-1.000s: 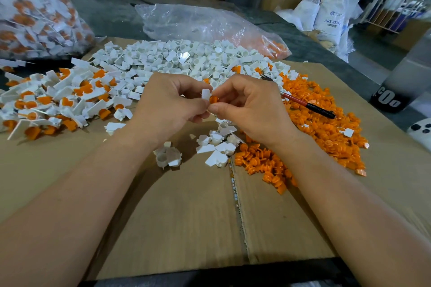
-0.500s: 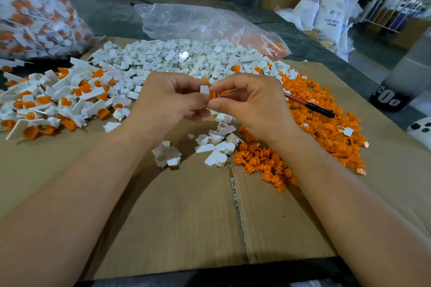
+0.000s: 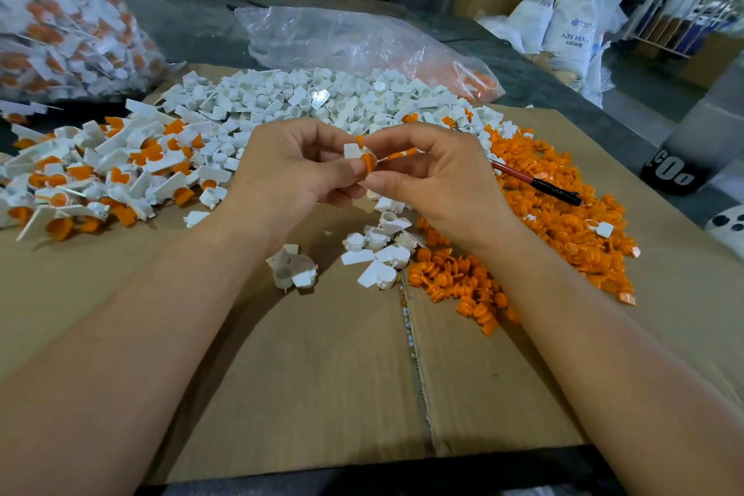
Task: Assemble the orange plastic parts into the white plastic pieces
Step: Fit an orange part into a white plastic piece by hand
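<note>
My left hand (image 3: pixel 288 177) pinches a small white plastic piece (image 3: pixel 353 151) between thumb and fingers. My right hand (image 3: pixel 439 181) pinches an orange plastic part (image 3: pixel 368 164) that sits against the white piece, its round face turned toward me. Both hands meet above the cardboard (image 3: pixel 306 366). A heap of loose orange parts (image 3: pixel 563 221) lies to the right and a heap of white pieces (image 3: pixel 306 101) lies behind the hands. Joined white-and-orange pieces (image 3: pixel 100 173) are piled at the left.
A red and black pen (image 3: pixel 535 183) lies on the orange heap. A few loose white pieces (image 3: pixel 374 254) sit under my hands. A clear plastic bag (image 3: pixel 354 40) lies at the back, a full bag of joined pieces (image 3: pixel 56 20) at the far left.
The orange part has gone from beside the white piece to seated against it, and both hands have risen slightly. The piles have not moved.
</note>
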